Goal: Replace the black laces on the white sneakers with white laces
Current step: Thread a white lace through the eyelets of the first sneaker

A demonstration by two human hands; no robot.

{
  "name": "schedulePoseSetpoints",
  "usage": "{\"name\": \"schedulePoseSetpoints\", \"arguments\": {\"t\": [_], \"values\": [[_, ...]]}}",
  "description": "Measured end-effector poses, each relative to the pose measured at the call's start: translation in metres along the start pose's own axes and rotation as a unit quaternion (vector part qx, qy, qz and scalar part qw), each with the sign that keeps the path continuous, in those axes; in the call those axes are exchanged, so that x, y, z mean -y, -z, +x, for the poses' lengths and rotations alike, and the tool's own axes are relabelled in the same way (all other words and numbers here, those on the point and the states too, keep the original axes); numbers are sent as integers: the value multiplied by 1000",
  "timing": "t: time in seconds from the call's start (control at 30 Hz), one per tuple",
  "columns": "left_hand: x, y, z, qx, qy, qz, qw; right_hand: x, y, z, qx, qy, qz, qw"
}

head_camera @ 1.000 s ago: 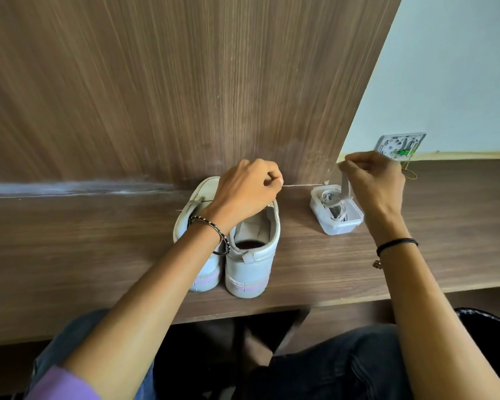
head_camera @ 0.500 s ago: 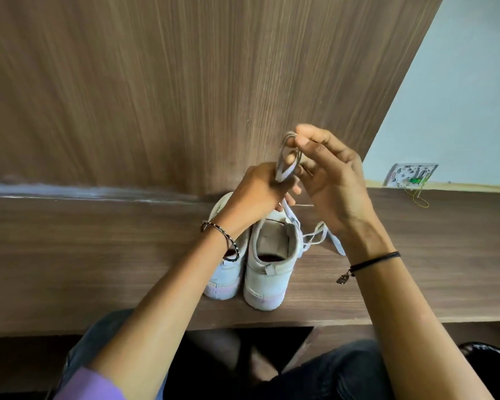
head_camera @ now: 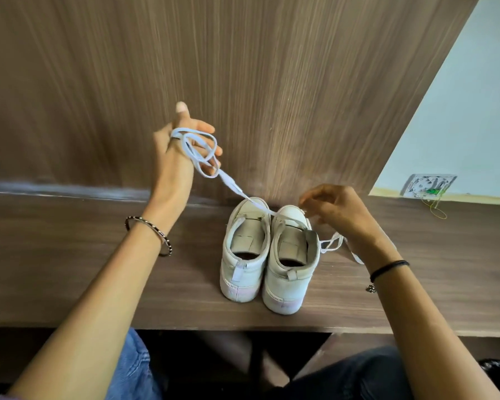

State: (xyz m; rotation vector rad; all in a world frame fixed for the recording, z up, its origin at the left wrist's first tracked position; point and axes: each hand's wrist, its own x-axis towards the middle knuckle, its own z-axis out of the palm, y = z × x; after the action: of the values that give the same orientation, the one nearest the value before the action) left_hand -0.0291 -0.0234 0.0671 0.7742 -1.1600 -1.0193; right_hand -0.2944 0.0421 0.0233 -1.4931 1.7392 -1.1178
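Two white sneakers stand side by side on the wooden desk point(head_camera: 70, 269), heels toward me: the left sneaker point(head_camera: 244, 249) and the right sneaker point(head_camera: 290, 255). My left hand point(head_camera: 179, 157) is raised up and left of them, fingers spread, with loops of a white lace point(head_camera: 197, 145) hung round it. That lace runs taut down across both toes. My right hand point(head_camera: 341, 215) is beside the right sneaker's toe, its curled fingers pinching the lace there. More white lace point(head_camera: 334, 243) lies on the desk under my right wrist. No black lace is visible.
A tall wooden panel point(head_camera: 243, 82) rises right behind the shoes. At the far right, a socket plate point(head_camera: 427, 184) with a loose yellow wire point(head_camera: 438, 210) sits on the pale wall. The desk's front edge is close, with my knees below it.
The hands were together above the shoes; now my left hand has swung up and left carrying lace loops, and my right hand has dropped to the right sneaker's toe.
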Motion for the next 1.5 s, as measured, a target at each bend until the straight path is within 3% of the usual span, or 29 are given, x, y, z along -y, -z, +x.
{"name": "schedulePoseSetpoints", "arguments": {"t": [0.1,0.2,0.33,0.47,0.53,0.67,0.73,0.77,0.9,1.0,1.13,1.27,1.37,1.5], "values": [[4,5,-3,-29,-12,72,997,-8,1,-2,4,13,-121,993],[10,0,-13,37,28,217,975,-9,3,-6,3,-4,-209,978],[22,-14,-30,196,-15,474,858,-11,10,-7,-2,-24,-257,966],[36,-31,-40,322,-30,553,767,-23,10,-3,141,-30,-300,943],[41,-37,-41,360,-12,572,737,-27,10,-3,156,-10,-324,933],[43,-43,-41,340,-43,605,719,-31,18,-5,83,14,-330,940],[42,-47,-43,316,-58,592,740,-38,27,-3,35,3,-328,944],[42,-49,-44,299,-58,564,768,-40,33,-2,7,-6,-315,949],[33,-56,-43,240,-40,303,921,-52,53,-6,-75,-20,-248,966],[16,-60,-43,191,-31,159,968,-61,57,-7,-79,-22,-225,971],[1,-65,-43,155,19,38,987,-65,48,-4,2,-19,-290,957],[-4,-64,-38,97,104,-88,986,-66,26,-4,37,20,-392,919],[-4,-59,-36,58,128,-87,986,-60,22,0,-36,-5,-388,921],[0,-57,-37,47,117,-12,992,-43,23,-2,-166,83,-261,947]]}}
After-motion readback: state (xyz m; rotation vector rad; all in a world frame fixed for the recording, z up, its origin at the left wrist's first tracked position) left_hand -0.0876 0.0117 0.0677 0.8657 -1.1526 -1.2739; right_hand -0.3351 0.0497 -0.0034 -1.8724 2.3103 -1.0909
